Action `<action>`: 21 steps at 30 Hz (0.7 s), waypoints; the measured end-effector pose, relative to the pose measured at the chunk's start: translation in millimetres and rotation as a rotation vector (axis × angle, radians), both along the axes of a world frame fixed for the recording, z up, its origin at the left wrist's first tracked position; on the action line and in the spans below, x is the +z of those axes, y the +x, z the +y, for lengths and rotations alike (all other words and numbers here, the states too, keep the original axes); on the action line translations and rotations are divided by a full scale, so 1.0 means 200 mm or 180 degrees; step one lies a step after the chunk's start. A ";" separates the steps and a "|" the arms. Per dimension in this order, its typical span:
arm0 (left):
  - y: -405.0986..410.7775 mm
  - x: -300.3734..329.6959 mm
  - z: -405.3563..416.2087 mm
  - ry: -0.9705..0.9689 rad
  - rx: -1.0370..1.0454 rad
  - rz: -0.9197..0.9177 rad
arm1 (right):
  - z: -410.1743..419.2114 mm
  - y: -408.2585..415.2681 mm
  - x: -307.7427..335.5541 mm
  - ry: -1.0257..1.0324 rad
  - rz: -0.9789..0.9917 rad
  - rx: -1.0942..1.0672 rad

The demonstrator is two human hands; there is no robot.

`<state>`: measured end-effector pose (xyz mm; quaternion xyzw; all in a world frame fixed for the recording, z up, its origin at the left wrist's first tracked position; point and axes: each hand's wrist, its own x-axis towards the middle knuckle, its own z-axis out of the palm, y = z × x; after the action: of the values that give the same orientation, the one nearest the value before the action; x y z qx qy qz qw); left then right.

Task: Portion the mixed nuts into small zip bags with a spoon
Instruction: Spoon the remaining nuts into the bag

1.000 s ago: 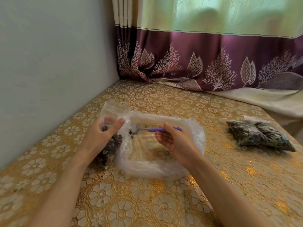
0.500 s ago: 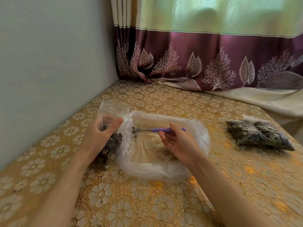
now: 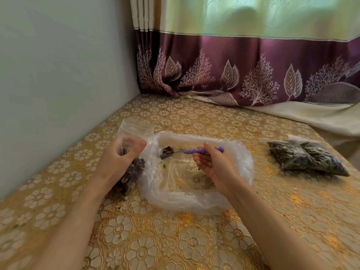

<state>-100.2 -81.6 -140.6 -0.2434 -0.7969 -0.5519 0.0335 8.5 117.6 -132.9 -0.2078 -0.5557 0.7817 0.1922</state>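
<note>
Mixed nuts (image 3: 130,177): dark brown, lumpy, heaped in bottom of small zip bag (image 3: 132,133), at 9 o'clock of frame centre. Bag clear, thin, crinkled, mouth up; gripped round the middle by left hand (image 3: 118,158), thumb curled over the front. Spoon (image 3: 187,152): metal bowl carrying a few nut pieces, ribbed purple plastic handle, pinched by right hand (image 3: 214,166), held level, bowl pointing to 9 o'clock. Beneath, large plastic bag (image 3: 241,166): milky, rumpled, rolled rim, crumbs scattered inside. At 3 o'clock, well apart, filled zip bags (image 3: 303,158) lying flat. Tablecloth (image 3: 155,240) gold, glossy, embossed flowers.
</note>
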 end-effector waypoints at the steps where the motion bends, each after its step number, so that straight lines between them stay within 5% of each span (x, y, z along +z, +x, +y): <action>1: 0.00 0.00 0.00 -0.0007 0.0007 0.0012 | 0.00 0.01 0.01 0.0004 0.0026 -0.0048; 12: 0.00 -0.03 0.02 -0.0042 0.0077 -0.0080 | 0.00 0.10 0.24 0.0633 0.0839 -0.0458; 21: 0.03 -0.02 0.04 -0.0137 0.0021 0.0024 | -0.14 0.11 0.27 0.1323 0.1233 0.0239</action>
<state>-94.2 -73.5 -145.0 -0.2435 -0.8093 -0.5336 0.0331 30.6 90.4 -78.2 0.0100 -0.6643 0.6827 0.3042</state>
